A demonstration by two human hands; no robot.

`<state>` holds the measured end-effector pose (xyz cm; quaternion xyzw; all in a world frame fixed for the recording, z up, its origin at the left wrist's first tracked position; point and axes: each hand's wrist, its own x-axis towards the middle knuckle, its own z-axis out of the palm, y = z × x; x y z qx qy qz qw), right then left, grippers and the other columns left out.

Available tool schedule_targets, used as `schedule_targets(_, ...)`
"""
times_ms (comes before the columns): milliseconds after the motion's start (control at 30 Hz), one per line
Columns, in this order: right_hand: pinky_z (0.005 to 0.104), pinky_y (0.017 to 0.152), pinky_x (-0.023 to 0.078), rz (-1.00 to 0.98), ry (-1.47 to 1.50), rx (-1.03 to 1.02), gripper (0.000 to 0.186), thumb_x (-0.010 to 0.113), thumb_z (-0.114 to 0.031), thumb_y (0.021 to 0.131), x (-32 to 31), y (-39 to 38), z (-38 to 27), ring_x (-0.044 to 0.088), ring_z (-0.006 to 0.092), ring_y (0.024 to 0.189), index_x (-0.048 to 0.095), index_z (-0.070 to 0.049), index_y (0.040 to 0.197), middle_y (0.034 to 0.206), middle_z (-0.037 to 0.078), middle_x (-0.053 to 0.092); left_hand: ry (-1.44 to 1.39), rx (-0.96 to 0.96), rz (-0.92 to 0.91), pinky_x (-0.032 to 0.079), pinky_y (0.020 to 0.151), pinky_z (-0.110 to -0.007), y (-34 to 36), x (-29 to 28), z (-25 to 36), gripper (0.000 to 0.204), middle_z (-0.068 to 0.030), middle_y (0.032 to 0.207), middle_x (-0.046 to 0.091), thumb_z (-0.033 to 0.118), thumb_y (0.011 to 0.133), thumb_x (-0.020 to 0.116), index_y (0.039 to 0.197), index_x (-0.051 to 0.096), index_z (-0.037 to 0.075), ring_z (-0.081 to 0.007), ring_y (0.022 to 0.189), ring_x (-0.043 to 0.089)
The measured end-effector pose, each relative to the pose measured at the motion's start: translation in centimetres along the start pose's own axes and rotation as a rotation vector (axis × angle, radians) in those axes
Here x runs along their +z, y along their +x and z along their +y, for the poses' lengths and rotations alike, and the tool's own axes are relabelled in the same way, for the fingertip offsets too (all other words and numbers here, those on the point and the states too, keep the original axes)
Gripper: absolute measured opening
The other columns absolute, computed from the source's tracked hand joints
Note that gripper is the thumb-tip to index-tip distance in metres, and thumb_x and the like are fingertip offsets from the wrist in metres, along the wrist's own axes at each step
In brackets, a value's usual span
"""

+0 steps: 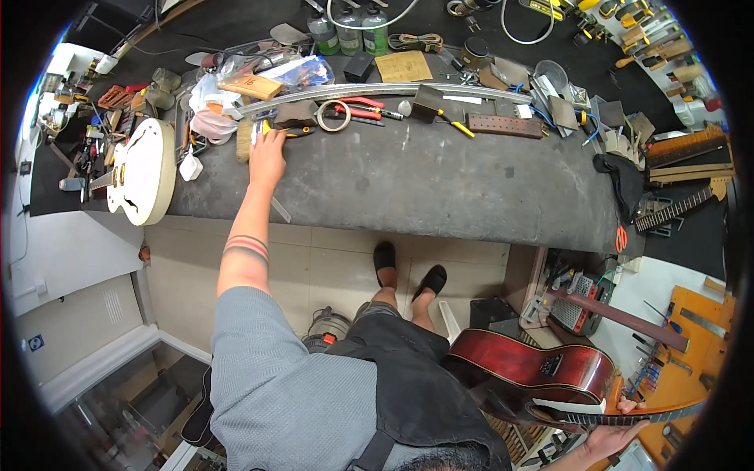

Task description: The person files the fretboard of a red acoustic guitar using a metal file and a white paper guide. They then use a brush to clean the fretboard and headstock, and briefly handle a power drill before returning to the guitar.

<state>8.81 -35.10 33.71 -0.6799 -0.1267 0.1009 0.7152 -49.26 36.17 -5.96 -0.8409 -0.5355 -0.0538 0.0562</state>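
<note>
My left hand reaches onto the far left part of the dark workbench, fingers stretched and a little apart over a small yellow-and-black tool. Whether the fingertips touch it I cannot make out. Just left of them stands a pale-bristled brush. At the lower right my right hand is wrapped around the neck of a dark red acoustic guitar. The guitar's body rests by my lap, turned on its side, and its neck points right. Part of its top is hidden.
On the bench lie a tape roll, red-handled pliers and a drilled brown block. A cream guitar body lies at the left. Red scissors hang at the right edge. Spray bottles stand behind.
</note>
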Motion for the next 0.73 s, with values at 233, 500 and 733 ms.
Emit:
schedule_targets(233,0.0412,0.111,0.044,0.065,-0.025,0.015,0.045,0.05,-0.045,0.123,0.9,0.2,1.5,0.055,0.022,0.103,0.056,-0.002,0.134,0.102,0.008,0.056,0.009,-0.559,-0.136,0.055,0.099,-0.059,-0.6,-1.0,0.5,0.032,-0.016,0.129,0.073,0.034,0.103,0.071,0.12,0.073,0.007,-0.0369,0.128,0.067)
schedule_targets(500,0.0412,0.108,0.044,-0.039,0.023,0.026,0.041,0.048,-0.044,0.123,2.3,1.8,1.6,0.054,0.022,0.102,0.056,-0.004,0.133,0.104,0.008,0.056,0.012,-0.161,-0.107,0.059,0.092,-0.054,-4.0,0.7,-0.5,0.026,-0.0113,0.113,0.077,0.033,0.103,0.073,0.105,0.073,0.007,-0.0336,0.111,0.074)
schedule_targets(733,0.0411,0.107,0.044,-0.012,0.024,0.039,0.042,0.047,-0.043,0.124,2.9,1.5,1.4,0.052,0.022,0.101,0.056,-0.004,0.136,0.103,0.008,0.056,-0.054,-0.666,-0.023,0.06,0.09,-0.057,-8.0,1.8,-7.6,0.027,-0.0162,0.121,0.077,0.034,0.104,0.074,0.106,0.072,0.007,-0.0403,0.114,0.075)
